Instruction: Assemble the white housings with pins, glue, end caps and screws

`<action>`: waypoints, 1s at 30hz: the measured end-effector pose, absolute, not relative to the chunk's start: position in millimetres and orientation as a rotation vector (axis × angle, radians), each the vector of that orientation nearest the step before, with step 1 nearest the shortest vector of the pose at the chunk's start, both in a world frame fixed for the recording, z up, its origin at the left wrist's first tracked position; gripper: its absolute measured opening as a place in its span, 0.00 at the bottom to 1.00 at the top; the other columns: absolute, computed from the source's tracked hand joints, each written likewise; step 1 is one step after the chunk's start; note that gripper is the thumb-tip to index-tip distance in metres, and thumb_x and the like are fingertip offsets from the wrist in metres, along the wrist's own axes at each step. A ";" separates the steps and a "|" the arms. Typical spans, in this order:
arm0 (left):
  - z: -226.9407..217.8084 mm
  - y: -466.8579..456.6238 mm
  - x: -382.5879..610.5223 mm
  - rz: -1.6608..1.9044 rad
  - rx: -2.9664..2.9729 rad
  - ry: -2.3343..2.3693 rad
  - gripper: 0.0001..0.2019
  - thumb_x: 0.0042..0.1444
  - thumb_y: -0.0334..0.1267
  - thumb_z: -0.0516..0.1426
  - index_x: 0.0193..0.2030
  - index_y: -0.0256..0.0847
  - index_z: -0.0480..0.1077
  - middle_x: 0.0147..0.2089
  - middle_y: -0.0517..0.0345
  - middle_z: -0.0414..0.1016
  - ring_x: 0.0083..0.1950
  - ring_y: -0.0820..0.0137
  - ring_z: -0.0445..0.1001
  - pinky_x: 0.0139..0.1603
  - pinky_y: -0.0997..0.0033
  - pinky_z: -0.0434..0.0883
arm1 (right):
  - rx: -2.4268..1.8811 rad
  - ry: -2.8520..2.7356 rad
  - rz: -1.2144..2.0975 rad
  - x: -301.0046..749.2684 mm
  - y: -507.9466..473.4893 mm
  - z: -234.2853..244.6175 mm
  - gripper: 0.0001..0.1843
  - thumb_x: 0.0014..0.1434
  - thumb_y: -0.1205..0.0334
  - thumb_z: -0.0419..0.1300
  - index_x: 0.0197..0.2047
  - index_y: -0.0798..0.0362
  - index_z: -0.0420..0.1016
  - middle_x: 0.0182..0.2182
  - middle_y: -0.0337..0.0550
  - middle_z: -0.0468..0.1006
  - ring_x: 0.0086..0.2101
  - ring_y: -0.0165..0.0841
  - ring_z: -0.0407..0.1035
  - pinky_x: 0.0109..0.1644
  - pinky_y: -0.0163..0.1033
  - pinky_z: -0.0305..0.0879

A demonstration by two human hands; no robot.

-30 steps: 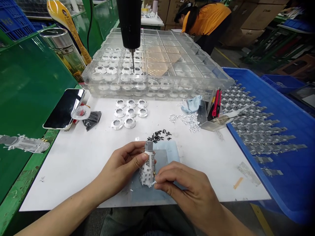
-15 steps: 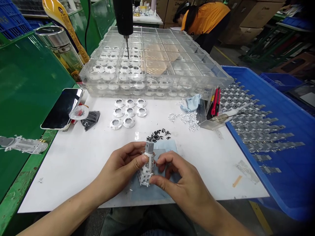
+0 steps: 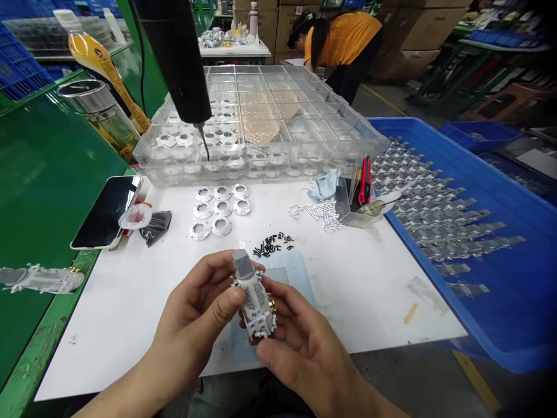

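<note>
My left hand (image 3: 204, 316) is closed on a grey-and-white plastic tower-like assembly (image 3: 256, 305), its thumb lying along the near left side. The piece leans, with a square grey block at its top end and a small gold fitting low on its right side. My right hand (image 3: 300, 342) curls round the lower right of the same piece, fingers against it and partly hidden behind, thumb below. Under the hands lies a light blue sheet (image 3: 300, 276). Just beyond it is a pile of small black parts (image 3: 270, 245).
A black electric screwdriver (image 3: 178, 64) hangs over the clear divided tray (image 3: 265, 165). White rings (image 3: 221, 208), small white parts (image 3: 324, 215) and a phone (image 3: 107, 209) lie on the white board. A blue bin (image 3: 491, 302) with rows of assemblies stands right; a person (image 3: 343, 40) bends over behind.
The assembly has turned and tilted in my left hand, and its gold fitting now shows. My right hand has moved from a near pinch to cupping its side. The view has shifted.
</note>
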State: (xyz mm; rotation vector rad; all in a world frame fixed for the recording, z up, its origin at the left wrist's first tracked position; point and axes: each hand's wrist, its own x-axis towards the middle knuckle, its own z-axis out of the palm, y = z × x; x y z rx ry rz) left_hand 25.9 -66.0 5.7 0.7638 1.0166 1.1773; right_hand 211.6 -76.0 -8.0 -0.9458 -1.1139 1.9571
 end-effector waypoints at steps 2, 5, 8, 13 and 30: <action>3.1 -64.2 25.3 1.174 0.717 1.023 0.13 0.61 0.41 0.68 0.52 0.50 0.78 0.53 0.56 0.84 0.52 0.61 0.81 0.49 0.69 0.80 | -0.931 -1.096 1.966 210.5 -77.2 -9.7 0.34 0.62 0.62 0.65 0.69 0.43 0.62 0.62 0.53 0.73 0.56 0.42 0.75 0.60 0.51 0.72; -1.9 -62.6 24.7 1.172 0.652 1.008 0.13 0.63 0.41 0.67 0.53 0.49 0.77 0.53 0.56 0.84 0.52 0.62 0.81 0.49 0.68 0.80 | -0.906 -1.082 1.989 210.6 -78.1 -12.1 0.34 0.64 0.58 0.65 0.71 0.43 0.60 0.63 0.53 0.72 0.57 0.43 0.73 0.60 0.51 0.71; -4.3 -62.2 24.9 1.163 0.639 1.013 0.13 0.64 0.41 0.66 0.54 0.49 0.76 0.54 0.55 0.83 0.53 0.62 0.81 0.51 0.68 0.79 | -0.888 -1.043 1.992 211.4 -78.2 -14.2 0.33 0.66 0.54 0.64 0.70 0.43 0.60 0.61 0.52 0.74 0.55 0.40 0.74 0.57 0.47 0.71; -0.5 -62.8 26.0 1.128 0.683 1.052 0.14 0.64 0.43 0.66 0.55 0.47 0.75 0.56 0.52 0.83 0.59 0.56 0.79 0.57 0.63 0.76 | -1.005 -0.989 1.960 211.9 -75.7 -14.9 0.30 0.64 0.52 0.65 0.66 0.47 0.63 0.53 0.52 0.80 0.48 0.40 0.77 0.53 0.48 0.73; -2.6 -71.8 19.1 0.995 1.220 1.109 0.23 0.57 0.27 0.68 0.54 0.55 0.73 0.55 0.63 0.76 0.56 0.70 0.77 0.56 0.81 0.75 | -1.058 -1.759 0.905 218.8 -78.8 -22.6 0.31 0.59 0.69 0.63 0.63 0.46 0.59 0.51 0.46 0.82 0.50 0.38 0.81 0.53 0.38 0.80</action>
